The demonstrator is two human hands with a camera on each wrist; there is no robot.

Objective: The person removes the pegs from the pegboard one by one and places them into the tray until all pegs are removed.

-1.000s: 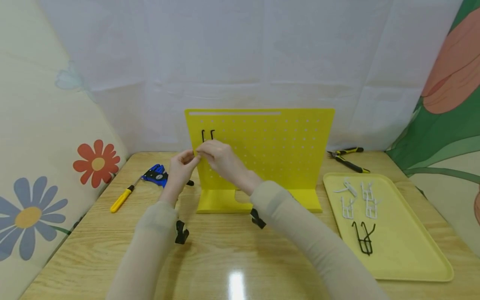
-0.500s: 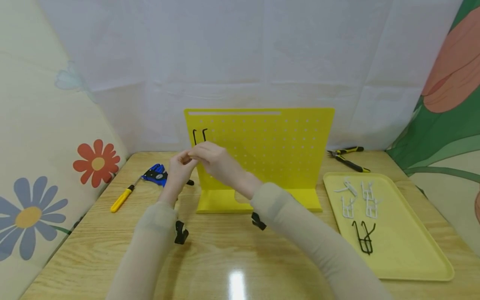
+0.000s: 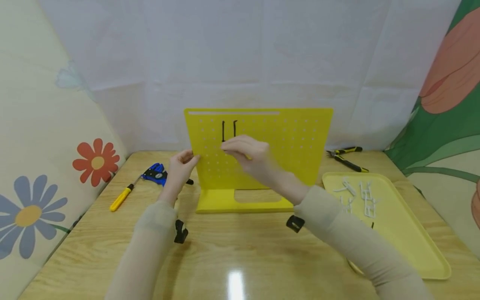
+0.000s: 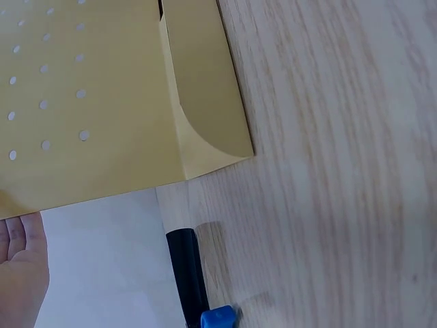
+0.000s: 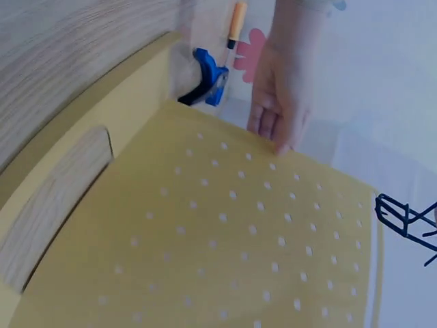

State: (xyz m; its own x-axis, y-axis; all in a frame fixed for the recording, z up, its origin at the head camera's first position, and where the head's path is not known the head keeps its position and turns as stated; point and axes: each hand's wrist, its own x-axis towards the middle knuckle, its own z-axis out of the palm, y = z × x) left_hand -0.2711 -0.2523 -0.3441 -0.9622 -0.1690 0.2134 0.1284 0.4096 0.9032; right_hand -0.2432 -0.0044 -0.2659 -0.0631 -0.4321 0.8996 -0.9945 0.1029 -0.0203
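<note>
A yellow pegboard (image 3: pixel 285 154) stands upright on its base on the table. At its left edge my left hand (image 3: pixel 181 166) pinches it, thumb on the front and the other fingers behind. My right hand (image 3: pixel 256 156) holds a black wire hook (image 3: pixel 223 131) in front of the upper left rows of holes, its two bent prongs pointing up. The fingers cover the lower part of the hook in the head view. In the right wrist view the hook (image 5: pixel 405 219) shows near the board's top edge, at the frame's right side.
On the right, a yellow tray (image 3: pixel 412 237) bears several white wire hooks (image 3: pixel 366 191) and a black one mostly hidden by my right sleeve. Black-and-yellow pliers (image 3: pixel 346 160) lie behind it. Left of the board are blue wire strippers (image 3: pixel 156 175) and a yellow-handled screwdriver (image 3: pixel 121 199).
My right hand first shifts slightly left, then moves right and away from my left hand, carrying the black hook to higher holes. My left hand stays at the board's edge.
</note>
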